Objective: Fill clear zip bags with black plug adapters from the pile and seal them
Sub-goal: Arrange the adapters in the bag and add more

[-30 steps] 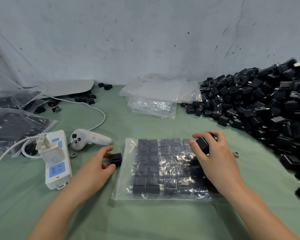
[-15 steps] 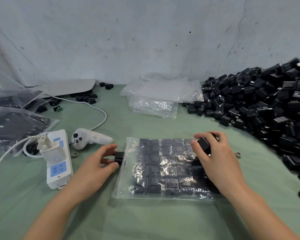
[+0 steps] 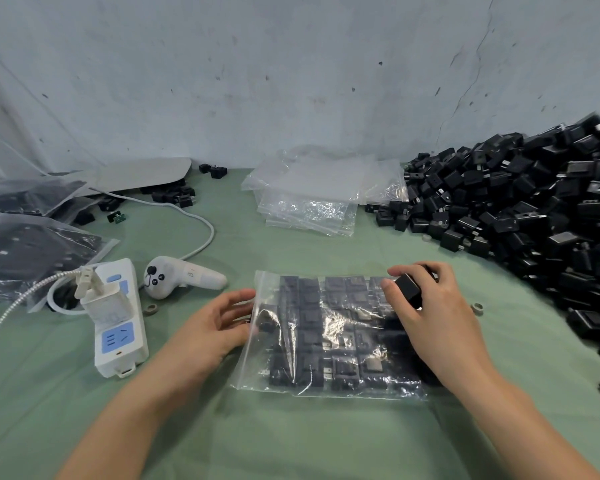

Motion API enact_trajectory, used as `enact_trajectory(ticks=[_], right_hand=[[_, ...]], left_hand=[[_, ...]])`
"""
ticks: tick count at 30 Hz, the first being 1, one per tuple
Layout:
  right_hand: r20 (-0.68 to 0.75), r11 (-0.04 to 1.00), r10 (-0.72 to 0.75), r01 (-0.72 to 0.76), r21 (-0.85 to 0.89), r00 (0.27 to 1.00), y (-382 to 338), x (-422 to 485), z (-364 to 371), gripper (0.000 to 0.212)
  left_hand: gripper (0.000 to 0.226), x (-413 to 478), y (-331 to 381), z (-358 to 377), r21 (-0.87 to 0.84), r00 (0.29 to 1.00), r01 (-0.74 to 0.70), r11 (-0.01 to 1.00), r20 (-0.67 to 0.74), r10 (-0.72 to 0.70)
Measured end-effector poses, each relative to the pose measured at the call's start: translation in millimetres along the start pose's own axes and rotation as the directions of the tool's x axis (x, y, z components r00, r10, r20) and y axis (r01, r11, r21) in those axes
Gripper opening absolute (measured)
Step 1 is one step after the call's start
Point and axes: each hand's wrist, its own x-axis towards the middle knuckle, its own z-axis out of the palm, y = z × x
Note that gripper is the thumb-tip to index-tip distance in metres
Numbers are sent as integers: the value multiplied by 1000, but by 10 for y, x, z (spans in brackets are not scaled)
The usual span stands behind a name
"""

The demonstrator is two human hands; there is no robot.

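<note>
Right hand (image 3: 433, 317): thumb and fingers pinch one adapter (image 3: 408, 291) over the upper-right corner of the bag (image 3: 260, 372), centre frame. Left hand (image 3: 212, 329): fingers loosely curved at bag's left edge; grip unclear. Pile (image 3: 534, 216): right, apart from bag. Green cloth (image 3: 291, 441) below bag's lower edge.

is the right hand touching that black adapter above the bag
Touching. Head view: the right hand grips the black adapter between thumb and fingers, over the zip bag.
</note>
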Motion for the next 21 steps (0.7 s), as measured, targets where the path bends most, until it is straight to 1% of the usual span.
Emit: enact_trajectory(ticks=[2, 4, 6, 8, 9, 11, 13, 16, 18, 21], right_hand=[[1, 1000, 6, -6, -1, 1000, 6, 5, 7, 33], [1, 1000, 3, -3, -1, 1000, 11, 7, 11, 32], [1, 1000, 0, 0, -2, 1000, 11, 8, 15, 32], [3, 1000, 1, -1, -1, 1000, 10, 9, 17, 33], [3, 1000, 1, -1, 0, 1000, 11, 8, 17, 33], [2, 1000, 0, 0, 0, 1000, 13, 7, 17, 32], [-4, 1000, -3, 3, 3, 1000, 17, 4, 17, 32], [-12, 1000, -2, 2, 14, 1000, 21, 0, 13, 33], [-11, 1000, -1, 1, 8, 1000, 18, 2, 11, 34], [-9, 1000, -1, 1, 6, 1000, 20, -7, 11, 35]], left_hand=[[44, 10, -11, 7, -69, 1000, 18, 997, 4, -18], [36, 16, 1, 31, -175, 999, 48, 983, 2, -49], [30, 13, 24, 56, -233, 998, 57, 971, 7, -58], [29, 1, 36, 83, -238, 997, 69, 969, 44, -60], [26, -2, 35, 97, -244, 997, 80, 966, 41, -73], [23, 14, 24, 114, -263, 993, 104, 959, -31, -116], [22, 34, 24, 129, -246, 984, 119, 962, -98, -147], [21, 33, 49, 142, -242, 979, 120, 963, -130, -155], [18, 36, 70, 146, -287, 978, 117, 951, -131, -160], [14, 49, 127, 191, -399, 979, 112, 910, -111, -169]])
